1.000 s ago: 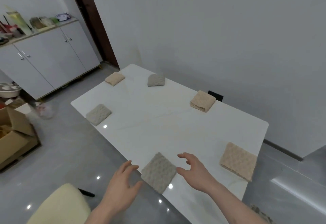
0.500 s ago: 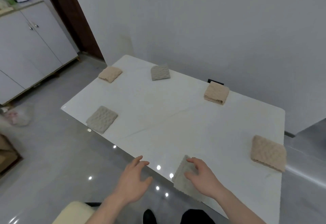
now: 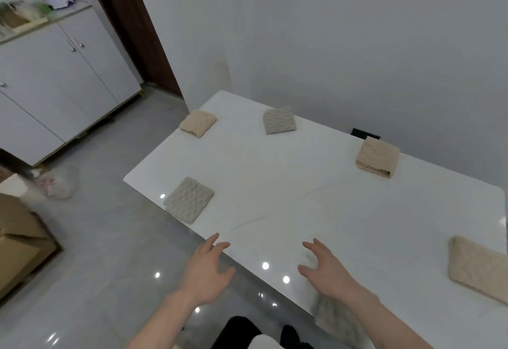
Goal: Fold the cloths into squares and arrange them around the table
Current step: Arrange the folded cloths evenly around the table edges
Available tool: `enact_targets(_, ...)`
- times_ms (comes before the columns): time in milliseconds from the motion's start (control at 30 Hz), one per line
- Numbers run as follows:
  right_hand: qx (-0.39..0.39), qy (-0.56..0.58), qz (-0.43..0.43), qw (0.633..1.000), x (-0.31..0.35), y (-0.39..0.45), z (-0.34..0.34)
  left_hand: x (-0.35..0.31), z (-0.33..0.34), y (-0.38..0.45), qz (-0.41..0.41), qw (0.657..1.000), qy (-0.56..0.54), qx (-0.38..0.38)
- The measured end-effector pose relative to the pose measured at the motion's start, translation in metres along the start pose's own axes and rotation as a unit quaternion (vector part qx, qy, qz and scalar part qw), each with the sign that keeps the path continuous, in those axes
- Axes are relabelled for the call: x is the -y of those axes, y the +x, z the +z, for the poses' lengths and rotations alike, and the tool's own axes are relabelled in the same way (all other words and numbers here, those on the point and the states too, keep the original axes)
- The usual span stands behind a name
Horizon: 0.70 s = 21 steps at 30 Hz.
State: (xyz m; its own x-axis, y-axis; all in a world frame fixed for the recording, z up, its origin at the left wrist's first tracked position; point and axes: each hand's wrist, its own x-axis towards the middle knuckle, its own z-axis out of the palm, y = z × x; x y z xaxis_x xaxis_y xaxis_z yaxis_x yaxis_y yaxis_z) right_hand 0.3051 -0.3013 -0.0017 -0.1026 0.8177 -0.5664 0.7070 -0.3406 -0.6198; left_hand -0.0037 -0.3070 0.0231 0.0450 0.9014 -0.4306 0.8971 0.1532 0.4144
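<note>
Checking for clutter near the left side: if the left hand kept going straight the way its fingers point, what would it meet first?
Likely bare table top; the left hand aims between cloths, though depth is unclear.

The grey cloth (image 3: 336,318) at the table's (image 3: 316,205) near edge is blurred and mostly hidden under the right forearm. The beige cloth (image 3: 478,269) right of it is cut off by the frame.

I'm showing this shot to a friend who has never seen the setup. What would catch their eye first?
Probably the white table ringed with folded cloth squares: beige ones at the far left corner, far right and near right edge, grey ones at the far middle and left edge. Next, the left hand and right hand, open at the near edge, a grey cloth under the right forearm.
</note>
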Motion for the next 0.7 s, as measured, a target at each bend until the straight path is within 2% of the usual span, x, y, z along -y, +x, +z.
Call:
enact_targets(233,0.016,-0.030,-0.009,0.999,0.057,0.050,0.021,0.059,-0.045,0.049,-0.017,1.000,0.002,-0.006)
enact_targets(500,-0.020,-0.003,0.053,0.998,0.150,0.130,0.065,0.139,-0.118,0.145,0.043,0.997,0.033,0.054)
enact_targets(700,-0.047,0.032,0.043,0.997,0.232,0.166,0.089,0.177,-0.180,0.206,0.079,0.991,0.080,0.076)
